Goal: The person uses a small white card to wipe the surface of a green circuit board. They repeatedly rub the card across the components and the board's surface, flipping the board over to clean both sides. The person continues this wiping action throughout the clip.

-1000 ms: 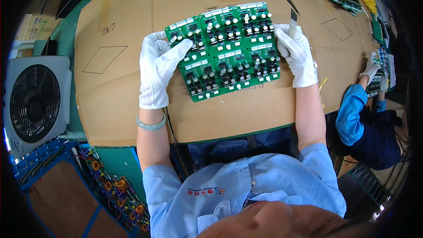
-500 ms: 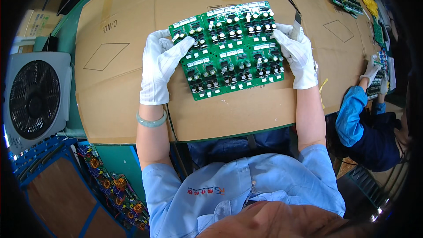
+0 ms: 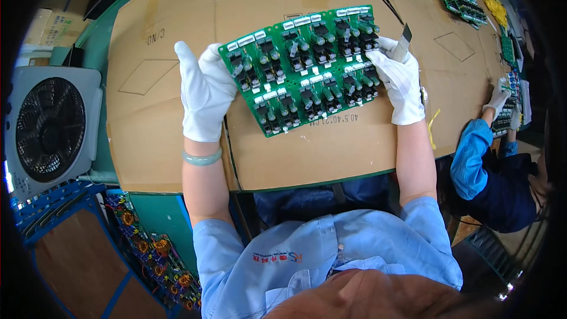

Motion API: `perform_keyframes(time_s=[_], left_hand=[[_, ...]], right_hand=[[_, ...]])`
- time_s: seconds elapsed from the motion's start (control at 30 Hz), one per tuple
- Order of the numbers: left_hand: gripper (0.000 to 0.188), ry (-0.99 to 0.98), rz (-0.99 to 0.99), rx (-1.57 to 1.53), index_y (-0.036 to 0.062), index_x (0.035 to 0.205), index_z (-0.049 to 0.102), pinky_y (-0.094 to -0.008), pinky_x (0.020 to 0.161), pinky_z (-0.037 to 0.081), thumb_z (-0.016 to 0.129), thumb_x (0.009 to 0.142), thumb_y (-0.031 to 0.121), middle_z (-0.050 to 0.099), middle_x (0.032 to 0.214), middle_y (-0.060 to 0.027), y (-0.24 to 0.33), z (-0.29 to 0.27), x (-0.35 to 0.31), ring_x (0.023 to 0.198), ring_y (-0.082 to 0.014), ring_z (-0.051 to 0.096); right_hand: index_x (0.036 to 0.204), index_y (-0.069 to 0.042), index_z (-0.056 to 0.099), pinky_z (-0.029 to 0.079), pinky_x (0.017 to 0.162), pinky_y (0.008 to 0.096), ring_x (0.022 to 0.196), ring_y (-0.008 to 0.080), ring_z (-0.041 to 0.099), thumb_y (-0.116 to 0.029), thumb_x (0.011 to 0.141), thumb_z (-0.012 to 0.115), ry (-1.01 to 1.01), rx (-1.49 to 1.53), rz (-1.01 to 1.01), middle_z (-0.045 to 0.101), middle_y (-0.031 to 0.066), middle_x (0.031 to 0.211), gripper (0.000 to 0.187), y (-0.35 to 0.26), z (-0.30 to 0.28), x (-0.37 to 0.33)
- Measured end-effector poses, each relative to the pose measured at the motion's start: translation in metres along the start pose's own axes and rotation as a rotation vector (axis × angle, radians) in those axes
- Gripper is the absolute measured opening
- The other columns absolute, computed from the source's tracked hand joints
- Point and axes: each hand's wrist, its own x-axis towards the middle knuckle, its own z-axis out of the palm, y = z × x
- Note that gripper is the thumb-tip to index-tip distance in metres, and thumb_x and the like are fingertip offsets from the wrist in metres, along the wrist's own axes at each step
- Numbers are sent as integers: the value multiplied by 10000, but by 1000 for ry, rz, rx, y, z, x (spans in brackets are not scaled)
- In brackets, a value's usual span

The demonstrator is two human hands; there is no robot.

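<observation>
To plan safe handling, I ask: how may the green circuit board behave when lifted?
The green circuit board is probably stiff: held by the right hand, it shows no clear sag. Its crowded, raised components look fragile and may bend.

Left of the circuit board [image 3: 306, 74] stands a fan [image 3: 51, 121]; right, a co-worker [image 3: 502, 180].

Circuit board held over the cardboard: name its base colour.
The circuit board is green, best seen in the head view.
</observation>
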Motion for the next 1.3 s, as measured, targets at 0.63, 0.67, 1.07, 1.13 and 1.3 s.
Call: perform_keyframes(time_s=[0.63, 0.67, 1.07, 1.13, 1.3], left_hand=[[938, -401, -155, 532, -118, 1329, 414, -385, 1009, 429, 698, 761, 573, 551, 1281, -186, 3, 48, -23, 1163, -252, 547], [862, -391, -193, 469, -117, 1329, 417, -388, 1007, 431, 691, 767, 477, 557, 1278, -188, 6, 48, -23, 1160, -259, 552], [500, -82, -421, -57, -52, 1286, 503, -473, 933, 501, 510, 836, 167, 612, 1214, -219, -4, 13, -3, 1046, -350, 629], [480, -43, -379, -53, -33, 1273, 519, -464, 912, 516, 500, 838, 169, 622, 1202, -207, -5, 10, -5, 1032, -332, 639], [443, -79, -159, -88, -13, 1234, 547, -426, 864, 541, 515, 851, 207, 659, 1132, -167, -17, 33, -18, 979, -284, 661]], right_hand=[[1190, -64, 658, 492, 809, 253, 841, 95, 609, -247, 855, 714, -229, -252, -251, 688, 51, 990, 386, -17, 16, -10], [1214, -49, 637, 487, 840, 254, 905, 93, 615, -255, 872, 692, -274, -250, -242, 684, 66, 1045, 403, -19, 17, -9], [1213, -38, 622, 441, 906, 253, 1030, 109, 582, -228, 935, 607, -148, 83, -184, 657, 59, 1120, 337, -8, -1, -3], [1194, -44, 634, 446, 754, 210, 850, 72, 575, -255, 944, 590, -83, 64, -167, 666, 57, 1078, 330, -14, -3, -5], [1164, -59, 639, 223, 406, 168, 458, 2, 282, -376, 955, 549, 153, 272, -136, 661, 67, 997, 391, -9, -12, 0]])
